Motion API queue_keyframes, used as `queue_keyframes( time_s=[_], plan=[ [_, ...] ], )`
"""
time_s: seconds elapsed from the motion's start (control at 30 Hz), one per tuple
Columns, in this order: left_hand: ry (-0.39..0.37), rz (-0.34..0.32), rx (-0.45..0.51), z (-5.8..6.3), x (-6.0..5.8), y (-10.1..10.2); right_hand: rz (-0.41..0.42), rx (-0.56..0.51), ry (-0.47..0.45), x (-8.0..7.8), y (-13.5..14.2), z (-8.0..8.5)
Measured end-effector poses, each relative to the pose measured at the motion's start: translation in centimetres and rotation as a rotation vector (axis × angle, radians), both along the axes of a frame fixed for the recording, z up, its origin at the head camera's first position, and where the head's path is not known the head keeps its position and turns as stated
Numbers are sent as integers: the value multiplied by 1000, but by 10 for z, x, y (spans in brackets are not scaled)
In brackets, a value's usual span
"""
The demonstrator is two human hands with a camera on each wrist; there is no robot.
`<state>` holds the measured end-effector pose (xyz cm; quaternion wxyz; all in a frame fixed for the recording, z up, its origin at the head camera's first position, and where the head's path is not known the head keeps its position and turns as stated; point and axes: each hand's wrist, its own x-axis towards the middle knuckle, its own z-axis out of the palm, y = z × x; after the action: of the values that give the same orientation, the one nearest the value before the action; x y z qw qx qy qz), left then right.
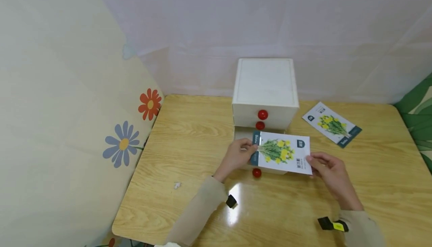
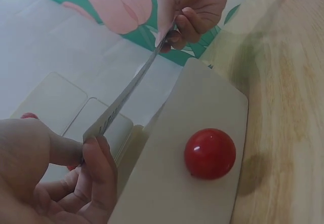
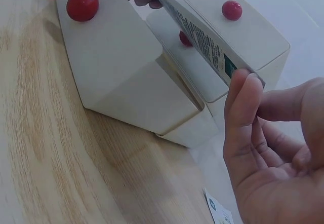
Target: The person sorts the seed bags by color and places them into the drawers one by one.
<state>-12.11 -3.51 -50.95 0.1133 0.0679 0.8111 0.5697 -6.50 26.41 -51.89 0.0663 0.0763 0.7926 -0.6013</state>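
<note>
A seed packet (image 1: 281, 151) printed with yellow flowers and green leaves is held flat above a pulled-out drawer (image 1: 270, 170). My left hand (image 1: 237, 157) pinches its dark teal end between thumb and fingers. At the white end, my right hand (image 1: 329, 170) pinches the other edge. Seen nearly edge-on in the left wrist view, the packet (image 2: 126, 97) spans both hands. Printed text on its underside shows in the right wrist view. The drawer, with its red knob (image 2: 210, 153), sticks out from the bottom of a small white cabinet (image 1: 266, 82). The packet hides much of the drawer's inside.
A second, similar seed packet (image 1: 332, 124) lies on the wooden table (image 1: 175, 138) right of the cabinet. Two more red knobs mark the upper drawers, which are closed. A small whitish scrap (image 1: 177, 185) lies at the left. A pale curtain (image 1: 202, 33) hangs behind.
</note>
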Motion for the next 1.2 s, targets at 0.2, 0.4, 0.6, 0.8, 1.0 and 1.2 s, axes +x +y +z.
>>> queue_keyframes(
  time_s=[0.2, 0.4, 0.6, 0.8, 1.0, 1.2],
  plan=[
    [-14, 8, -5, 2, 0, -6, 19, 5, -3, -1, -5, 0],
    [-29, 4, -23, 3, 0, -15, 41, -17, -2, -3, -13, 1],
    [-27, 10, -52, 1, -2, -26, 53, -24, -24, -7, -20, 1],
    [-2, 35, -91, -3, -2, -36, 90, -47, -15, -9, -27, -1],
    [-28, 62, -62, -7, -1, -44, 101, -61, -16, -10, -34, -1],
    [-49, 84, -13, -9, 1, -50, 85, -70, -31, -11, -40, -1]
  ],
)
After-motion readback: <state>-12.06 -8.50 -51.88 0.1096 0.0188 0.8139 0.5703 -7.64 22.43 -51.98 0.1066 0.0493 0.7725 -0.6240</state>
